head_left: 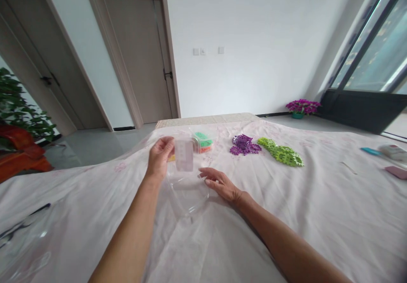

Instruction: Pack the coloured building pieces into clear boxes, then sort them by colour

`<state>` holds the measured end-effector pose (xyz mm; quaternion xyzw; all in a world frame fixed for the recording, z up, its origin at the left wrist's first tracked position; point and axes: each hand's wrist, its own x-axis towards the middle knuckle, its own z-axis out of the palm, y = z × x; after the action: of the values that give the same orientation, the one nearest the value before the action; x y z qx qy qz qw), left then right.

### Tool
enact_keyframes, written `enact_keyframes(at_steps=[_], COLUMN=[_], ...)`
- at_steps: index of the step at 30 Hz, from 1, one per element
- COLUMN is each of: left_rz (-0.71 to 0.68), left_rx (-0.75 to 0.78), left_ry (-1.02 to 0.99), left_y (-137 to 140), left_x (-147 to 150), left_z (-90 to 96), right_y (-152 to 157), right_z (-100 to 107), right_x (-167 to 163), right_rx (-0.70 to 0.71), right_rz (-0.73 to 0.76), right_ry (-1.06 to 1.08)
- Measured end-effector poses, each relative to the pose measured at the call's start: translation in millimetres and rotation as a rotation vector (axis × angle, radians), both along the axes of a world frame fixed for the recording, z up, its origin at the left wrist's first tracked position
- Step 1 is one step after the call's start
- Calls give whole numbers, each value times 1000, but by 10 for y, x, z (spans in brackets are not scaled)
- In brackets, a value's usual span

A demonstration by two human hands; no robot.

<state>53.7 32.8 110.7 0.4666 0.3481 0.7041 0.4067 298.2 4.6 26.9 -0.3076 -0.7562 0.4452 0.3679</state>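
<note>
While the left hand (160, 153) pinches a translucent panel (184, 155), seemingly raised to clear the plastic container (189, 194) on the cloth (190, 253), the right hand (221, 184), fingers slightly parted, is beside that container, contact unclear.

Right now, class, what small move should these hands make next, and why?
Probably, the right hand should close gently on the right edge of the clear box to steady it: its thumb and fingers are parted there, while the left hand pinches at the pale label. Whether the right hand already touches the box is unclear.
</note>
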Motion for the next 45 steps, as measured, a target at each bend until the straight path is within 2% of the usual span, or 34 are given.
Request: enact_keyframes(at_steps=[2, 3, 4, 6, 8, 10, 12, 14, 16, 20, 23, 26, 28, 31, 33, 37, 39, 42, 45], left_rz=[341, 504, 651, 841, 897, 854, 757, 665, 607, 513, 351, 235, 225, 221, 257, 411, 424, 433, 396], left_rx=[164, 234, 275, 253, 140, -49, -249, -313, -311, -268, -140, -145, -139, -44, -8, -23, -41, -96, -131], left_ry=[18, 109, 251, 645, 1064, 1381, 1582, 1686, 1733, 1730, 1678, 1622, 1578, 1489, 1441, 1428, 1461, 1461, 1419], left_y=[-88, -145, -208, -334, -433, -483, -488, -470, -450, -440, -464, -520, -568, -620, -627, -606, -605, -613, -605], left_x=[-148, -229, -308, -450, -557, -624, -658, -662, -635, -515, -395, -271, -194, -119, -105, -103, -83, -53, -75], left_z=[150, 206, 240, 225, 100, -100, -306, -456, -528, -538, -564, -630, -680, -751, -791, -839, -853, -889, -957], right_y=[-28, -41, -52, -63, -55, -32, -6, 14, 24, 17, 3, -15, -28, -50, -72, -132, -143, -72, 168], right_z=[25, 36, 44, 44, 25, -4, -29, -42, -40, -13, 16, 50, 82, 163, 244, 402, 454, 536, 671], right_x=[-3, -8, -12, -21, -25, -21, -15, -8, -3, 6, 6, -5, -9, 6, 19, -10, -40, -1, 252], right_rx=[-35, -58, -79, -105, -100, -71, -40, -19, -9, 4, 13, 17, -1, -89, -190, -471, -566, -584, -483], right_rz=[24, 38, 49, 54, 40, 7, -36, -67, -79, -85, -81, -24, 1, -28, -2, 160, 151, 65, -32], right_ry=[-1, -10, -21, -29, -12, -4, -20, -41, -60, -100, -125, -150, -174, -201, -192, -121, -73, -14, -1])
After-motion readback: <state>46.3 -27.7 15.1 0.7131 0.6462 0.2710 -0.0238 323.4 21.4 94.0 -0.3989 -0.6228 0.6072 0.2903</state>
